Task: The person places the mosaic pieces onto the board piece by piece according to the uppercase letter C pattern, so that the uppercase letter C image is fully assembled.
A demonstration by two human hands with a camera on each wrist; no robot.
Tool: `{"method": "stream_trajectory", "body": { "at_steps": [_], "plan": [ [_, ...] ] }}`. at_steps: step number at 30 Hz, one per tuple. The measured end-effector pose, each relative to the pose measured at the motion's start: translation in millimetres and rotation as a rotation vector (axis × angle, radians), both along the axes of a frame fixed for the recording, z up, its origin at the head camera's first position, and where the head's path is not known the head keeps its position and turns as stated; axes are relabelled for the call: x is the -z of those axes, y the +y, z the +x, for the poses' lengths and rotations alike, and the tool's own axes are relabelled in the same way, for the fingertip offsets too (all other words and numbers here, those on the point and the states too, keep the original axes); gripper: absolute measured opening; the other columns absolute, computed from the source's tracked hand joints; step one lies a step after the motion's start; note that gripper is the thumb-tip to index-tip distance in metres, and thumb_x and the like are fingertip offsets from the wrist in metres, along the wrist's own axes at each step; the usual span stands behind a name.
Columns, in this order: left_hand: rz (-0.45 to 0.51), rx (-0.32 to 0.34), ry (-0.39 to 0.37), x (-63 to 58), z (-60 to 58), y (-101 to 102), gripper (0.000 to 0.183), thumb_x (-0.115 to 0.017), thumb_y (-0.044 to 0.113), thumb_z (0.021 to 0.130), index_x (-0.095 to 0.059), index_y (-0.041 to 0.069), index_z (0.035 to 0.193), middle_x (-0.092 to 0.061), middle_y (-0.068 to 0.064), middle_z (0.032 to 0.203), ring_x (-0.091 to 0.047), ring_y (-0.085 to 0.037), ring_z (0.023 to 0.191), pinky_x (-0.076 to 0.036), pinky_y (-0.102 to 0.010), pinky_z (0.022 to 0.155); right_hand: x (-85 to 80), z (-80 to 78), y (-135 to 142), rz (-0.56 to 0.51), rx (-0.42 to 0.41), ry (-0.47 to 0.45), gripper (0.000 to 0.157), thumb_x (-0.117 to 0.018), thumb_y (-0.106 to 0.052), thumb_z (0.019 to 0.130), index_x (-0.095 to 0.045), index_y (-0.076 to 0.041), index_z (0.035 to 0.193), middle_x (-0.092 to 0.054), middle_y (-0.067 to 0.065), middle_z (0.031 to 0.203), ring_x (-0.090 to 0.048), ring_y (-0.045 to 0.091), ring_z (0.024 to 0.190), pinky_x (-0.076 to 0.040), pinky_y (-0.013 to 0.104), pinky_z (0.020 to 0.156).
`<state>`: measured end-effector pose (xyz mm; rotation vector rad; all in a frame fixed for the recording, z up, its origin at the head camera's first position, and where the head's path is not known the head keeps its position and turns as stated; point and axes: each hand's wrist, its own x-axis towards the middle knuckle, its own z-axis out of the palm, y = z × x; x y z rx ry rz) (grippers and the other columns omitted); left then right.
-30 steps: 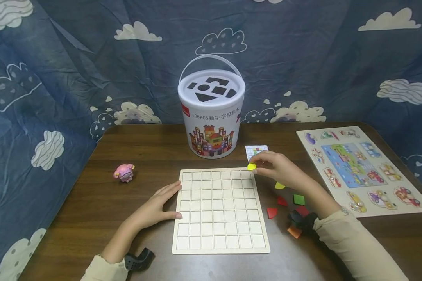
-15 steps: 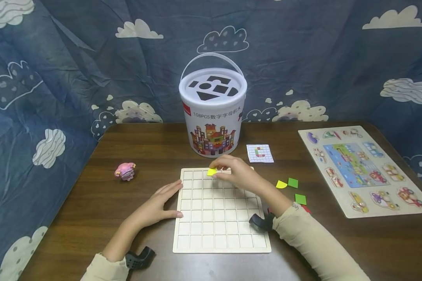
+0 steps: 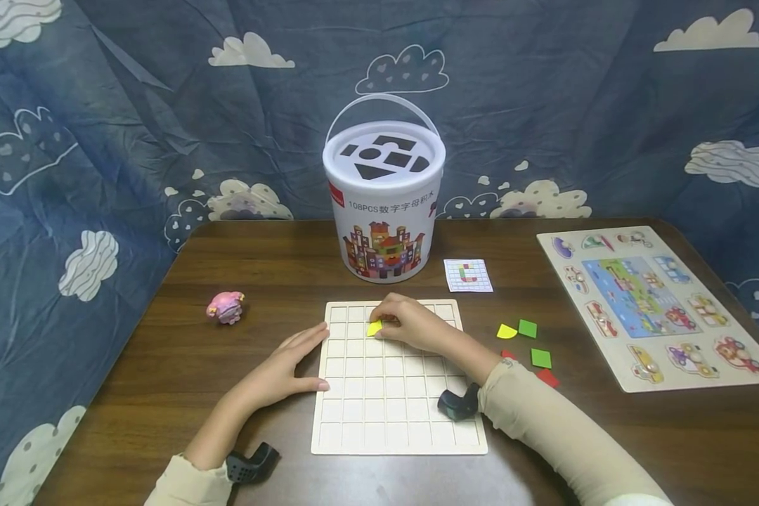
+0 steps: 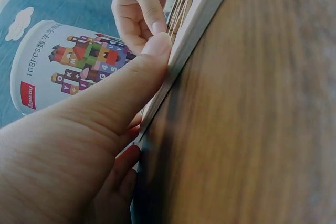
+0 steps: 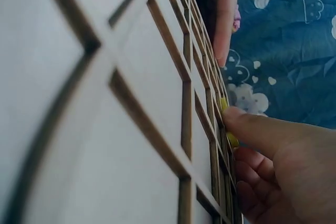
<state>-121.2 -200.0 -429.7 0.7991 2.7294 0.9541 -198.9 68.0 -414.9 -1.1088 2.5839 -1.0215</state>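
Observation:
A pale wooden grid board lies in the middle of the table. My right hand is over its upper part and pinches a small yellow tile between thumb and fingers, down at a cell in the second row. The right wrist view shows the thumb against that yellow tile, low on the grid. At the board's left edge rests my left hand, thumb and fingers spread and touching the rim. In the left wrist view, the left thumb lies along the board's side.
Right of the board lie a yellow quarter-circle tile, green squares and red pieces. A small pattern card and white bucket stand behind. A pink toy is at left, a picture puzzle at right.
My right hand has carried the yellow tile leftward from the board's upper right corner, then down onto the grid. The left hand has stayed at the left edge.

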Motion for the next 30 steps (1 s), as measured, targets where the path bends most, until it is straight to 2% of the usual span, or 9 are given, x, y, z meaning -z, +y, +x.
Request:
{"method": "stream_trajectory", "body": {
  "at_steps": [10, 15, 18, 24, 30],
  "plan": [
    [-0.002, 0.002, 0.010, 0.0, 0.0, -1, 0.085, -0.067, 0.047, 0.073, -0.031, 0.008, 0.140, -0.024, -0.007, 0.146, -0.020, -0.030, 0.131, -0.019, -0.050, 0.102, 0.6, -0.3, 1, 0.002, -0.014, 0.000, 0.016, -0.063, -0.012, 0.083, -0.065, -0.011, 0.099, -0.053, -0.003, 0.092, -0.046, 0.011, 0.076, -0.043, 0.024, 0.069],
    [-0.010, -0.001, 0.001, -0.5, 0.2, 0, 0.086, -0.066, 0.050, 0.073, -0.031, 0.010, 0.141, -0.023, -0.005, 0.146, -0.020, -0.028, 0.131, -0.019, -0.049, 0.102, -2.0, 0.3, 3, 0.036, -0.011, -0.004, 0.017, -0.064, -0.013, 0.082, -0.065, -0.013, 0.099, -0.052, -0.004, 0.091, -0.046, 0.010, 0.076, -0.043, 0.025, 0.069],
    [-0.009, -0.003, 0.001, -0.8, 0.3, 0, 0.086, -0.066, 0.051, 0.073, -0.031, 0.010, 0.141, -0.024, -0.005, 0.146, -0.020, -0.028, 0.131, -0.019, -0.049, 0.102, -4.4, 0.6, 5, 0.049, -0.016, -0.036, 0.022, -0.064, -0.016, 0.082, -0.064, -0.013, 0.104, -0.053, -0.005, 0.096, -0.047, 0.011, 0.079, -0.043, 0.026, 0.073],
    [-0.004, 0.000, 0.019, 0.5, 0.6, 0, 0.086, -0.066, 0.050, 0.073, -0.031, 0.009, 0.140, -0.025, -0.007, 0.146, -0.021, -0.030, 0.131, -0.020, -0.051, 0.101, -14.8, 2.9, 14, 0.032, -0.021, -0.131, 0.039, -0.064, -0.022, 0.084, -0.056, -0.009, 0.120, -0.054, 0.000, 0.111, -0.051, 0.015, 0.097, -0.043, 0.031, 0.085],
    [-0.004, -0.002, 0.025, 1.2, 0.6, 0, 0.086, -0.067, 0.049, 0.073, -0.032, 0.008, 0.140, -0.024, -0.007, 0.146, -0.021, -0.031, 0.130, -0.020, -0.051, 0.101, -35.4, 10.3, 34, 0.001, 0.046, -0.098, 0.045, -0.065, -0.027, 0.084, -0.053, -0.011, 0.124, -0.050, 0.001, 0.124, -0.046, 0.020, 0.113, -0.036, 0.041, 0.094]
  ]
}}
